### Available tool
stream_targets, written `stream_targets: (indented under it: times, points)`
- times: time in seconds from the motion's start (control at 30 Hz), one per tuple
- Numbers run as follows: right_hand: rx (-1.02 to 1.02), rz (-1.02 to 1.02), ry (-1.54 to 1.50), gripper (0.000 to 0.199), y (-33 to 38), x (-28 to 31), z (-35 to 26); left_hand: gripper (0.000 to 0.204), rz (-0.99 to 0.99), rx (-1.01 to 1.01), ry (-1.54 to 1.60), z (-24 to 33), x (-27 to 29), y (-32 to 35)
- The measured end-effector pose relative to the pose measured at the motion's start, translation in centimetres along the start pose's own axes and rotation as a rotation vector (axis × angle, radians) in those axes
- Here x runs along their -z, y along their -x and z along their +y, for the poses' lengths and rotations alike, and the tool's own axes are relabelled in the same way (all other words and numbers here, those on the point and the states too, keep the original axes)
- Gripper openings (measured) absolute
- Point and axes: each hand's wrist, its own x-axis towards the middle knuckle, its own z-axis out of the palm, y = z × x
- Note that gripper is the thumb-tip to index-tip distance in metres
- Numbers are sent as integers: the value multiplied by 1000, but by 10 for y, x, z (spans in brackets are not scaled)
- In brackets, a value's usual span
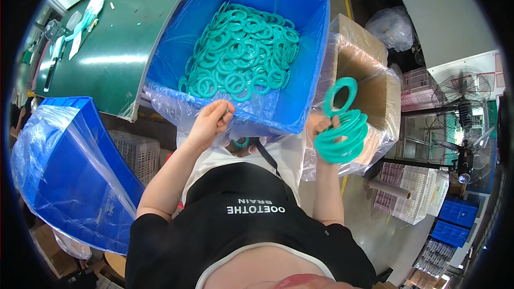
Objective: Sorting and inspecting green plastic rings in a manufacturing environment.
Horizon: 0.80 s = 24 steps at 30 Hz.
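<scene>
Several teal rings [344,142] are gathered in my right hand [322,124], which is closed on them over the open cardboard box at the right. One of these rings stands up above the others. My left hand [213,119] is pinched closed by the near edge of a blue bin [313,27]. A tiny dark-green bit shows at its fingertips, too small to name. Inside the bin, on clear plastic lining, lies a big heap of loose teal rings [235,53].
A plastic-lined cardboard box [377,88] stands right of the bin. At left are a green table [123,32] with tools and a tilted blue bin [80,182] with plastic film. A fan [463,123] and crates [412,192] stand farther right.
</scene>
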Motion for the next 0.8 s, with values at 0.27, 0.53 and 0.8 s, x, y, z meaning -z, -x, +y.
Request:
stream_targets:
  times: [0.27, 0.53, 0.8]
  points:
    - [-483, -68, 157, 24, 31, -22, 47, 18, -224, 194, 96, -29, -28, 11]
    - [-583, -297, 371, 33, 51, -66, 83, 16, -53, -307, -696, -21, -57, 22]
    - [-373, -29, 504, 25, 41, -35, 76, 23, -18, -244, -568, -11, -25, 11]
